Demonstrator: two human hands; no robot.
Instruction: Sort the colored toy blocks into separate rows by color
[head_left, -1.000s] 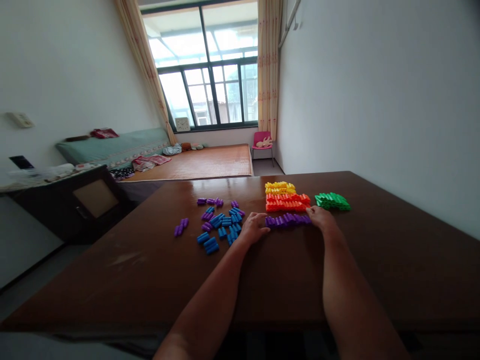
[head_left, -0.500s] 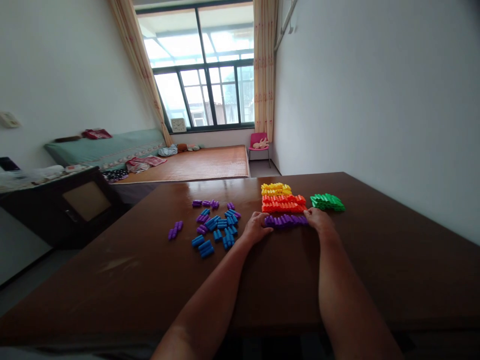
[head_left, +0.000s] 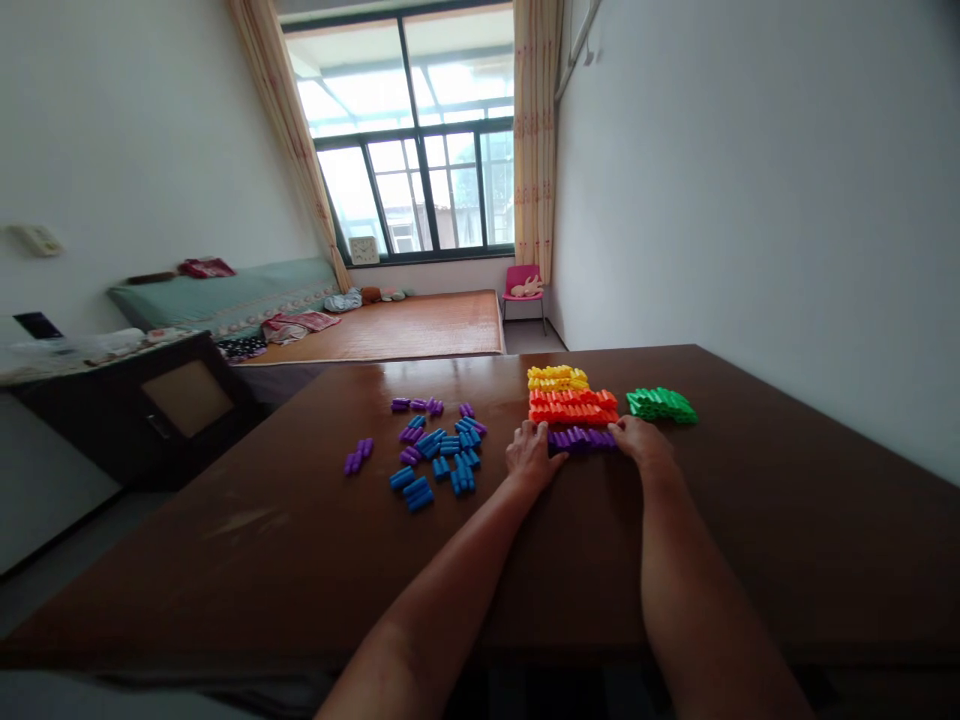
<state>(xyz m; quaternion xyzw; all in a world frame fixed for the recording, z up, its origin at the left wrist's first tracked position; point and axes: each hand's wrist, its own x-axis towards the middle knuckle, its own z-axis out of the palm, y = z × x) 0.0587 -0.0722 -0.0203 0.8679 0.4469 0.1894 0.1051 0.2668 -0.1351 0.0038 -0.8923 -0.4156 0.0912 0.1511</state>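
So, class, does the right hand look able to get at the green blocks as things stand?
Probably yes: the green blocks lie close beyond the right hand, nothing visible between, though it seems busy at the purple row.

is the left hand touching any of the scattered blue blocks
Apart: in the head view, a strip of dark table shows between the left hand and the nearest blue blocks.

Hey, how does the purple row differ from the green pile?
The purple row has the left hand and right hand at its ends; the green pile has neither hand on it. The purple row is one slim strip, while the green pile looks thicker. Both have ridged surfaces and lie on the table.
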